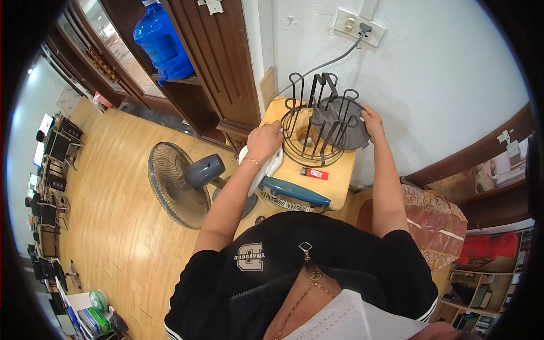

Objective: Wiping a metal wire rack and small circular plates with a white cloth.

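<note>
Through the head camera I have both hands at a yellow box (341, 180) that stands against the wall. The right hand (372, 122) pinches the rim of a dark round plate (356, 133), thumb and fingers closed on its right edge. The plate lies just left of that hand, tilted, its other side behind the upright loops of a black wire rack (306, 137). I can't tell from here whether the plate bears on the wires or is only held beside them.

The rack stands on the box top between the two hands, with its round base rings nearest the left. I see the left hand (265, 141) curled, back upward, at the rack's left side, with a white cloth (275, 164) bunched beneath it. Its fingertips are hidden, so I can't tell whether they grip the cloth, the wire or both.

Nearer the body than either hand, a red lighter (315, 174) lies on the box top, and a blue-green handle (294, 191) runs along the front. Left of the left hand I have a grey fan (181, 184); beyond the right hand, a grey cord (334, 61) meets a wall socket (360, 28).
</note>
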Demonstrator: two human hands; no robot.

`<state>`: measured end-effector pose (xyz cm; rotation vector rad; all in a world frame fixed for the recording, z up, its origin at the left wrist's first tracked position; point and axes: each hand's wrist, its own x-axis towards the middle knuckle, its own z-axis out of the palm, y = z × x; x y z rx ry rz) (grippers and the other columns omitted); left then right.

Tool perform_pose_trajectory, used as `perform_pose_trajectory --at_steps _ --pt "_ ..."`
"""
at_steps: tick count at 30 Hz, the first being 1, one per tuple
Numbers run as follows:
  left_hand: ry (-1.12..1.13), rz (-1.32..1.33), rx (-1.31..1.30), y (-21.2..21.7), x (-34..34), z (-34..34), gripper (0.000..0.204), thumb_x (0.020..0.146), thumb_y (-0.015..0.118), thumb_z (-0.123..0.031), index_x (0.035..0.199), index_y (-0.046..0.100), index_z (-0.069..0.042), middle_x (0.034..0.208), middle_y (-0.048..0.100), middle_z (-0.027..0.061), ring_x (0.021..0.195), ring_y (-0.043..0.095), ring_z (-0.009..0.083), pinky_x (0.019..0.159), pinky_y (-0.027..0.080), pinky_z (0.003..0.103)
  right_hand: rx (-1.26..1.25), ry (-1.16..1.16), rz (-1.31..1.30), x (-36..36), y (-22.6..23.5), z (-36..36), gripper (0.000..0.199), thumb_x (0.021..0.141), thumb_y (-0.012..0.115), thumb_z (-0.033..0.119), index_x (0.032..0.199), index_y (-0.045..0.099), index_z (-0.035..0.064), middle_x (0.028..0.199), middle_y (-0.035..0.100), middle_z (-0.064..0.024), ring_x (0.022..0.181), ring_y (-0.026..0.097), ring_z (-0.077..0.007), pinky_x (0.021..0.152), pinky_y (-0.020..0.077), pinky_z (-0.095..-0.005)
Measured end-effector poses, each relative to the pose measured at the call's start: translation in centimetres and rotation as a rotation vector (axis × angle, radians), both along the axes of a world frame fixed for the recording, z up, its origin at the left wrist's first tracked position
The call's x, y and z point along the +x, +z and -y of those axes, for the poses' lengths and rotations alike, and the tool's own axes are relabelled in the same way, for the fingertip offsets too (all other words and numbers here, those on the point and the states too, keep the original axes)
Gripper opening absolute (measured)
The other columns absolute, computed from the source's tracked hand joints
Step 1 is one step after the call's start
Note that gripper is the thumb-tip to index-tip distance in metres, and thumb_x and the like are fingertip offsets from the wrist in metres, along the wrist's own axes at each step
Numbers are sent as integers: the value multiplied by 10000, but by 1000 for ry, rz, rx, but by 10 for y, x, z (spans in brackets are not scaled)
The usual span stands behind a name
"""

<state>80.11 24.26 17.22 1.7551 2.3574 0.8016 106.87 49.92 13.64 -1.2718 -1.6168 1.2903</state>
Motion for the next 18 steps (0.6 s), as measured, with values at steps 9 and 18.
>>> perform_pose_trajectory --at_steps 9,18 --pt "0 -8 0 -1 0 -2 144 803 540 -178 884 601 -75 797 655 187 807 633 369 732 486 483 240 -59 195 60 11 -29 317 939 535 149 1241 626 126 1123 651 -47 1010 582 -151 896 441 -283" --pt "20 -6 40 0 2 0 163 821 558 -216 861 596 -63 810 661 191 811 637 377 727 489 481 -110 -389 -419 123 29 54 363 947 554 237 1220 586 -1 1142 642 -115 1015 605 -220 909 460 -330"
